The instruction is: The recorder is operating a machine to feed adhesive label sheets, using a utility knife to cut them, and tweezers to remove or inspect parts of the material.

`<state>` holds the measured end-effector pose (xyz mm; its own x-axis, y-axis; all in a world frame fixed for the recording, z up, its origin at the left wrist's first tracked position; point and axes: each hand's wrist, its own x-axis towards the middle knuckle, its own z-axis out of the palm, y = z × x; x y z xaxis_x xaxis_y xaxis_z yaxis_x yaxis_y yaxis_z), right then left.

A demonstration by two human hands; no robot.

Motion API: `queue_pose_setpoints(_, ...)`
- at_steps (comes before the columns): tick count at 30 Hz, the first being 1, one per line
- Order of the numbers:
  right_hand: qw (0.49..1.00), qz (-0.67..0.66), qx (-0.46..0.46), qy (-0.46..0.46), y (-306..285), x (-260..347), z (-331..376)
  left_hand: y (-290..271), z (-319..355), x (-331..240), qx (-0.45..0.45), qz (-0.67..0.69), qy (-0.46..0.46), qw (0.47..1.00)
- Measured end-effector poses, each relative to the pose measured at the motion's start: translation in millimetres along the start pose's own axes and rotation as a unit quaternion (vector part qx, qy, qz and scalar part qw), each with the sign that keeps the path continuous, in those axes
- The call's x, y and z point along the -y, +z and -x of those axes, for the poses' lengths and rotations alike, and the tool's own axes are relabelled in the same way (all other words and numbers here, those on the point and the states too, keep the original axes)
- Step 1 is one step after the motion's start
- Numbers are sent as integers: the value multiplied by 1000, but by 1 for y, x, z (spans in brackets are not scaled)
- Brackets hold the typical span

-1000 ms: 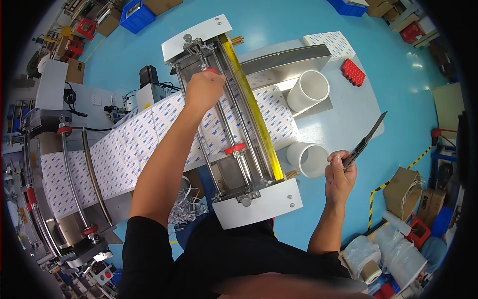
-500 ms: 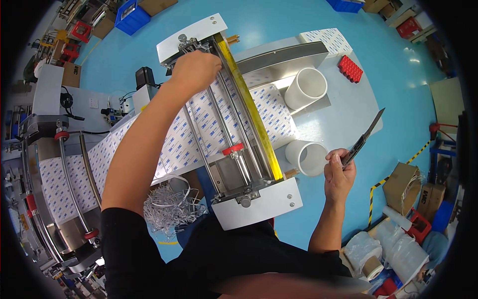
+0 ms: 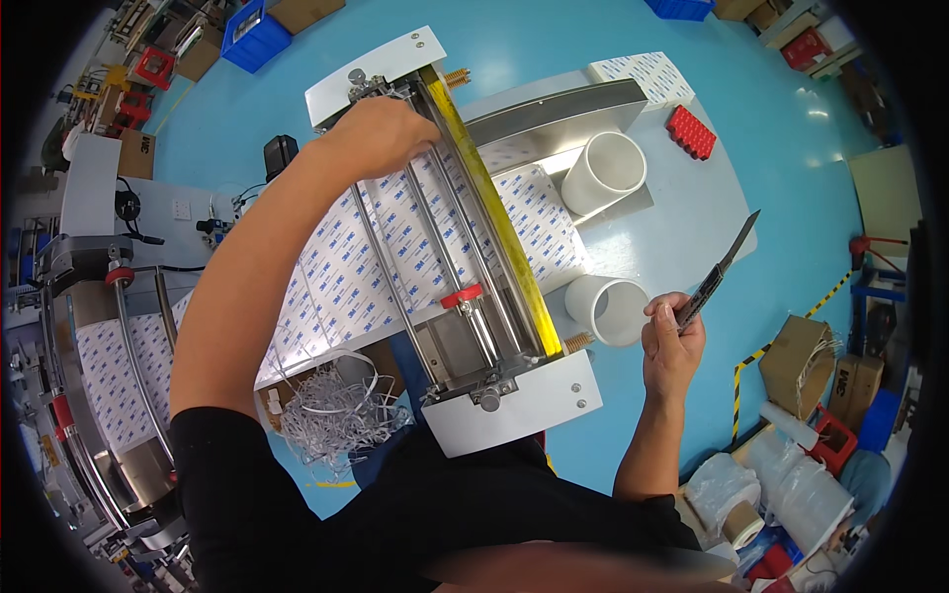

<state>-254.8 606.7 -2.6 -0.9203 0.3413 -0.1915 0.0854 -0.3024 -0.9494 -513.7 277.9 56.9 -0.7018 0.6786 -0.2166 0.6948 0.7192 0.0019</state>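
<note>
My right hand (image 3: pixel 675 336) grips a dark utility knife (image 3: pixel 700 296), its blade out and pointing up and away to the right. At the far end of a roller machine (image 3: pixel 514 410) with white end plates, my left hand (image 3: pixel 384 136) is curled over the metal rods, its fingertips hidden among them. Beneath the rods runs a wide white sheet (image 3: pixel 336 277) with a printed blue pattern. A yellow strip (image 3: pixel 494 222) lines the machine's right side, and a red ring (image 3: pixel 462 296) sits on one rod.
Two white tubes (image 3: pixel 605 170) stand right of the machine by a curved metal plate (image 3: pixel 554 117). A red ridged block (image 3: pixel 691 132) and patterned sheets (image 3: pixel 647 77) lie on the grey table (image 3: pixel 692 198). Shredded strips (image 3: pixel 336 415) pile up near my left arm; a second roller unit (image 3: pixel 94 259) stands left.
My left forearm and elbow have swung a little to the left, while that hand stays at the machine's far end. My right hand and the knife have hardly moved.
</note>
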Motion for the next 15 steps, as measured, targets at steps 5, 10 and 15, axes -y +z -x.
queue_pose_setpoints(5, 1000, 4, -3, 0, 2, 0, 1, 1, 0, 3, -11, 27, 14, 999)
queue_pose_setpoints(10, 1000, 7, -2, 2, 4, 0, 1, 5, 8, 8, -67, 71, 47, 994)
queue_pose_setpoints(15, 1000, 6, 1, 7, 2, 0, 1, 8, 22, 2, -196, 93, -62, 974)
